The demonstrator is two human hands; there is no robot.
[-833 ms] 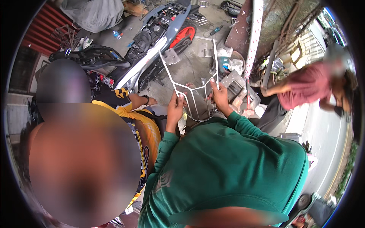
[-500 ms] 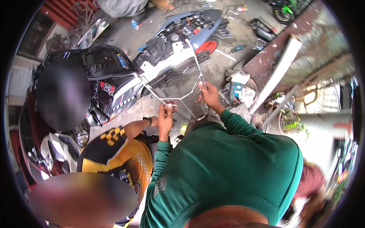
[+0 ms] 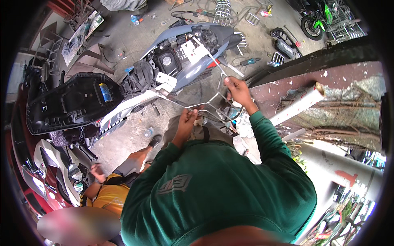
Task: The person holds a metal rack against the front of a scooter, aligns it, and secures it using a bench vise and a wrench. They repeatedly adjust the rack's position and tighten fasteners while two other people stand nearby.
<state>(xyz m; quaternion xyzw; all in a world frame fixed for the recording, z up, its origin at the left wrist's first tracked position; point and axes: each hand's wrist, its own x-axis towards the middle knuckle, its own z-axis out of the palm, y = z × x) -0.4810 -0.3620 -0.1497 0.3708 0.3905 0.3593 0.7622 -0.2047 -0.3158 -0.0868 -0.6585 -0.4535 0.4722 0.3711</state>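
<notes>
A silver tubular metal rack (image 3: 216, 97) with flat plates on its far ends is held out in front of me by both hands. My left hand (image 3: 187, 124) is closed around its near left bar. On the right, my right hand (image 3: 240, 92) grips the other side bar, higher up. Two drilled mounting plates (image 3: 167, 80) on the rack appear over the motorcycle (image 3: 192, 75), whose seat area lies uncovered with its inner parts showing. Whether the rack touches the motorcycle I cannot tell. The motorcycle's black seat (image 3: 65, 107) is tipped up, its underside showing a blue bottle-shaped object (image 3: 105, 92).
A person in yellow (image 3: 110, 197) is close at my left, one hand (image 3: 97, 172) raised. A long white tube (image 3: 301, 103) juts out at right beside a low wall (image 3: 283, 88). Beyond the motorcycle, a teal power tool (image 3: 249, 61) and metal racks (image 3: 222, 12) lie on the floor.
The view has shifted, and the rack is now lower against the motorcycle. Both hands keep their hold. The person in yellow has moved back, and another person near the seat is out of sight.
</notes>
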